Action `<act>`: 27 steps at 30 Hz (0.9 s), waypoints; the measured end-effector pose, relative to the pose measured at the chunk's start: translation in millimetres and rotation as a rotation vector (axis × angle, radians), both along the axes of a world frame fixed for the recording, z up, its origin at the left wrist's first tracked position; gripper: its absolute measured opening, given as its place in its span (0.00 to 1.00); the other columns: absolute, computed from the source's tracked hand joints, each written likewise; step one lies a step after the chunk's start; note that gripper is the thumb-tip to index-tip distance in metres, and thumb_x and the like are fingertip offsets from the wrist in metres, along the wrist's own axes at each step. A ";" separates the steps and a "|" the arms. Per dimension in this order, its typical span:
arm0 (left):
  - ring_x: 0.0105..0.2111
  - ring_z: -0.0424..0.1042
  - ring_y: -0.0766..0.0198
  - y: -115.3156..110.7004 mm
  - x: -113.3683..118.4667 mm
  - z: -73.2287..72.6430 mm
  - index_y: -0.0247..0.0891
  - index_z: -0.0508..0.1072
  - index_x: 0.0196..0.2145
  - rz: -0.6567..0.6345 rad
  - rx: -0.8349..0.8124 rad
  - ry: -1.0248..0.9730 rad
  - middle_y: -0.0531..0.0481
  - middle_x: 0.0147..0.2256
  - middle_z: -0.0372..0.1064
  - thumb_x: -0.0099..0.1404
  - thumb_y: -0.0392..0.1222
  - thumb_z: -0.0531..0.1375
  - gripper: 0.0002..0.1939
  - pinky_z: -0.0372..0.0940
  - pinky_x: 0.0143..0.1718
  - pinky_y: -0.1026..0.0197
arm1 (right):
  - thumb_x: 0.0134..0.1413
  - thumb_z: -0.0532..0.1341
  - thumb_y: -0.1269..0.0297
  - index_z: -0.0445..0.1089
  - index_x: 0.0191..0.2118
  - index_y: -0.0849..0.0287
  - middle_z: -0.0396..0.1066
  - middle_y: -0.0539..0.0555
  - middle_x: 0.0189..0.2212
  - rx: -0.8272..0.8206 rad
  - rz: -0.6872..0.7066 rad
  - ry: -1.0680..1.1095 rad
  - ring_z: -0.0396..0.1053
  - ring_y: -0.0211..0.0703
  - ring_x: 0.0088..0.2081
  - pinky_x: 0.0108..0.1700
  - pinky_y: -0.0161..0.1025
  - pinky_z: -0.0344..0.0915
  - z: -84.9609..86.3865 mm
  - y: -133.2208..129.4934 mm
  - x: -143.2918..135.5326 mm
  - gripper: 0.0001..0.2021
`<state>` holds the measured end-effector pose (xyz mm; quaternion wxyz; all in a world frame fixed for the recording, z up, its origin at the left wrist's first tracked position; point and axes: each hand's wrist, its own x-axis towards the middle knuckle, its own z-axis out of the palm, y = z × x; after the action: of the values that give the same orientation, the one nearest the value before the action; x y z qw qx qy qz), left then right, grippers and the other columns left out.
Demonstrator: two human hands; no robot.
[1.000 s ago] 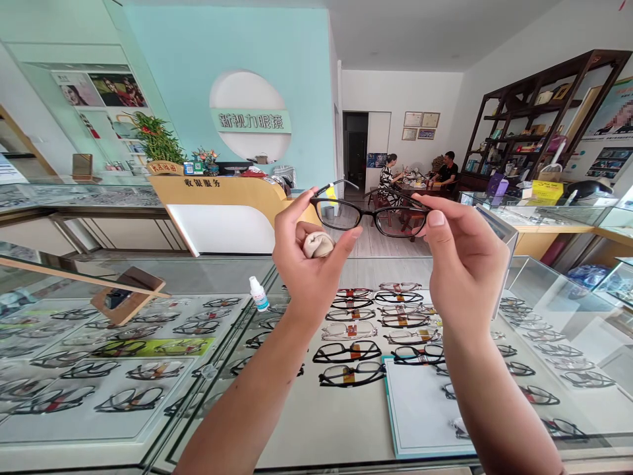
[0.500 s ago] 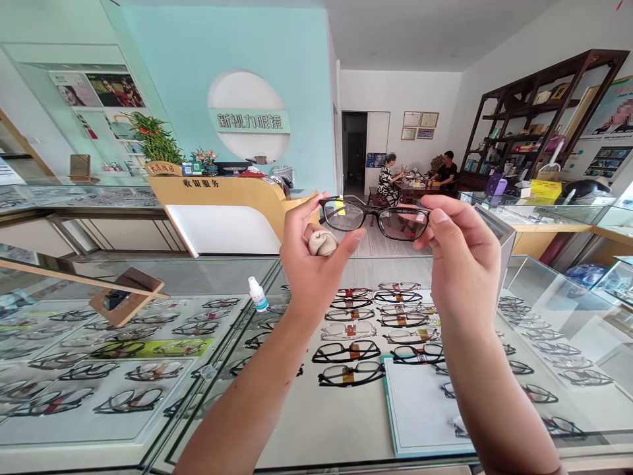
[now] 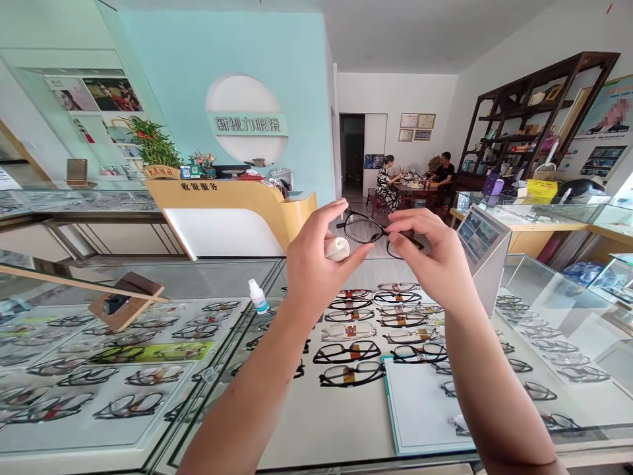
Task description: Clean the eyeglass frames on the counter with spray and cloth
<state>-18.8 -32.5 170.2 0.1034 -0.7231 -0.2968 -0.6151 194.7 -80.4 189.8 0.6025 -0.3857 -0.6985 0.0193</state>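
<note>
Dark-framed eyeglasses [image 3: 363,229] are held up before me above the glass counter, tilted down to the right. My left hand [image 3: 319,244] curls round their left end, fingertips at the upper rim and thumb by the lower rim. A bunched cream cloth [image 3: 338,249] is tucked in that same hand. My right hand [image 3: 432,247] pinches the frame around the bridge between thumb and fingers, covering part of the other lens. Below, rows of spectacles [image 3: 352,353] lie in the glass case. A small white spray bottle [image 3: 258,297] stands left of my left forearm.
A wooden stand [image 3: 127,301] sits on the left counter. To the right, a display panel [image 3: 482,247] stands upright beside my right hand. Behind are a cashier desk [image 3: 222,227], a dark shelf [image 3: 519,119] and two people seated at a table [image 3: 420,190].
My right hand has shifted left from the right end of the eyeglasses to the bridge. The glasses now tilt down to the right, and the left hand has moved slightly right.
</note>
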 end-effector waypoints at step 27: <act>0.56 0.85 0.49 -1.4 4.8 1.7 0.47 0.74 0.63 -0.251 -0.159 -0.111 0.41 0.60 0.83 0.63 0.49 0.81 0.35 0.82 0.50 0.51 | 0.70 0.64 0.63 0.80 0.40 0.52 0.84 0.56 0.54 -0.114 0.183 0.040 0.78 0.53 0.57 0.61 0.57 0.72 -3.2 9.3 0.8 0.07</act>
<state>-14.0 -33.9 171.9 -0.0482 -0.7251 -0.2573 -0.6369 195.5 -71.1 186.6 0.5890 -0.3537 -0.7164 0.1217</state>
